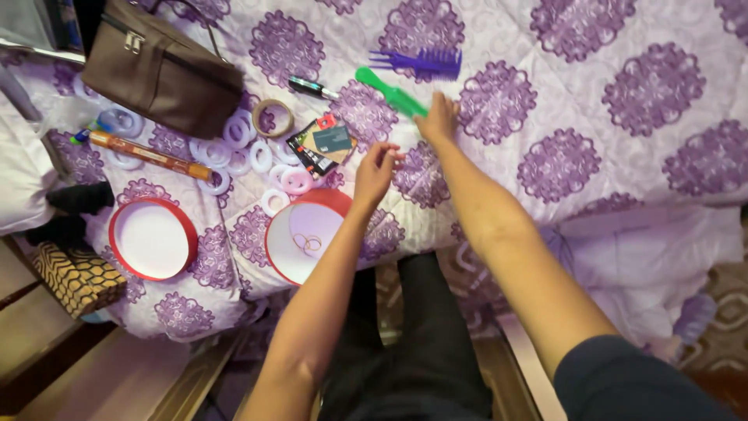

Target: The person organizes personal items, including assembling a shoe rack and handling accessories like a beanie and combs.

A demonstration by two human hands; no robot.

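Note:
My right hand reaches far over the purple-patterned quilt and closes on the near end of a green comb. A purple comb lies just beyond it. My left hand hovers nearer to me with its fingers curled in, and I see nothing in it. It is just past a round red box with a white inside that holds a few thin rings. A dark card packet lies to the left of my left hand.
A brown bag sits at the far left, with several white rings, a tape roll and a long orange box near it. The box's red lid lies left. A black pen lies near the combs.

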